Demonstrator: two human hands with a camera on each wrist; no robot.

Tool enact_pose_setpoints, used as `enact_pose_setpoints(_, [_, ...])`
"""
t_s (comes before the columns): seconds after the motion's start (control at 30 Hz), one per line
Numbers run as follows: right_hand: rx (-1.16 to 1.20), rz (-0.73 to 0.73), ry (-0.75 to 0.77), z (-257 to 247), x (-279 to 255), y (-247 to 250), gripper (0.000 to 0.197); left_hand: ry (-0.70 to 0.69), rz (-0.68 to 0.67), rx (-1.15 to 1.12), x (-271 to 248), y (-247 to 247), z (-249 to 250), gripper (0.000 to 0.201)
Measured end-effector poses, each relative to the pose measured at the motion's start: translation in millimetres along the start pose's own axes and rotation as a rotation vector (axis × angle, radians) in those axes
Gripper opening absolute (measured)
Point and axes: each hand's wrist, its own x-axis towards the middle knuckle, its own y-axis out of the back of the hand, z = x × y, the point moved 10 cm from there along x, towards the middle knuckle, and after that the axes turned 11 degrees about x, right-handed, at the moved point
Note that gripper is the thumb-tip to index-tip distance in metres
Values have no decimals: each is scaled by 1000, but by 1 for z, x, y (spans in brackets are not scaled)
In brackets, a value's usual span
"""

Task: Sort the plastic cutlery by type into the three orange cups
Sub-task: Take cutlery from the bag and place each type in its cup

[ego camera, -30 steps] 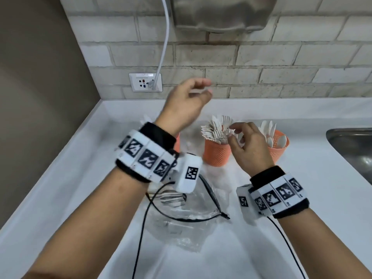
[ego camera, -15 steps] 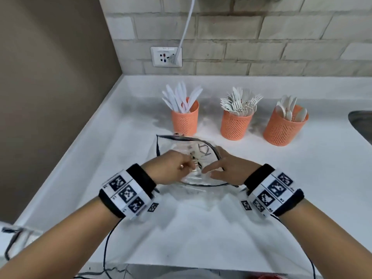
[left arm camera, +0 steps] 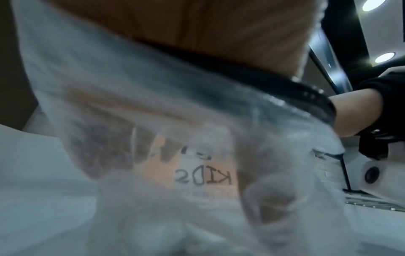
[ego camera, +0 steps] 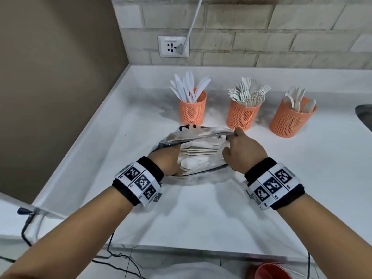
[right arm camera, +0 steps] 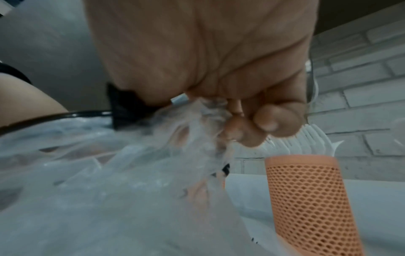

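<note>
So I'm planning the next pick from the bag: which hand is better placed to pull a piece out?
Left. The left hand is already inside the clear bag beside the cutlery, while the right hand pinches the bag's rim open.

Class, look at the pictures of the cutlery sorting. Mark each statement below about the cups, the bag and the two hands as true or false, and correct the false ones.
1. The left cup holds knives. True.
2. The right hand grips the edge of the clear plastic bag. True.
3. The left hand rests on the counter outside the bag. False: it reaches inside the bag's opening.
4. The bag is empty. False: some white cutlery lies inside.
5. The middle cup holds spoons. False: it holds forks; the spoons are in the right cup.
</note>
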Motion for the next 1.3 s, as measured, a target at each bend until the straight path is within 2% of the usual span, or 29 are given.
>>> enact_pose_setpoints(0.07, [-1, 42, 3, 4, 0, 3, 39, -27, 42, -37, -1, 12, 12, 82])
enact_pose_setpoints(0.13, [31, 49, -29, 10, 0, 1, 40, -86, 138, -144, 1, 31, 28, 63])
enact_pose_setpoints(0.2, [89, 66, -37, 11, 1, 2, 30, -149, 157, -173, 11, 38, 44, 48])
enact_pose_setpoints(0.23, [124, 71, -26, 10, 1, 2, 24, -159, 125, -134, 16, 36, 50, 50])
enact_pose_setpoints(0.33, [190, 29, -20, 8, -2, -5, 33, -99, -34, 65, 31, 14, 47, 78])
enact_pose_setpoints(0.37, [186, 17, -28, 10, -2, -7, 35, -66, -76, 100, 33, 8, 42, 81])
enact_pose_setpoints(0.43, [151, -3, -55, 17, -4, -10, 40, -32, -116, 95, 35, -1, 34, 72])
enact_pose_setpoints(0.57, [118, 24, -55, 13, -6, -6, 42, -22, -81, 63, 28, -4, 30, 61])
enact_pose_setpoints(0.73, [80, 77, -53, 5, -10, 2, 37, -130, -16, 53, 17, -4, 39, 46])
enact_pose_setpoints(0.8, [97, 80, -54, 5, -12, 2, 38, -145, -40, 49, 14, -8, 40, 51])
enact_pose_setpoints(0.93, [106, 26, -51, 5, -15, -6, 41, -121, -100, 59, 8, -11, 35, 75])
enact_pose_setpoints(1.03, [123, -38, -58, 7, -15, -15, 41, -102, -69, 25, 8, -6, 33, 64])
enact_pose_setpoints(1.13, [125, -63, -57, 9, -13, -19, 42, -92, -72, -39, 7, -5, 32, 68])
enact_pose_setpoints(1.23, [134, -68, -49, 9, -12, -20, 42, -143, -47, -128, 10, -1, 40, 69])
enact_pose_setpoints(1.3, [136, -67, -46, 10, -11, -20, 41, -92, -93, -82, 13, -6, 36, 67])
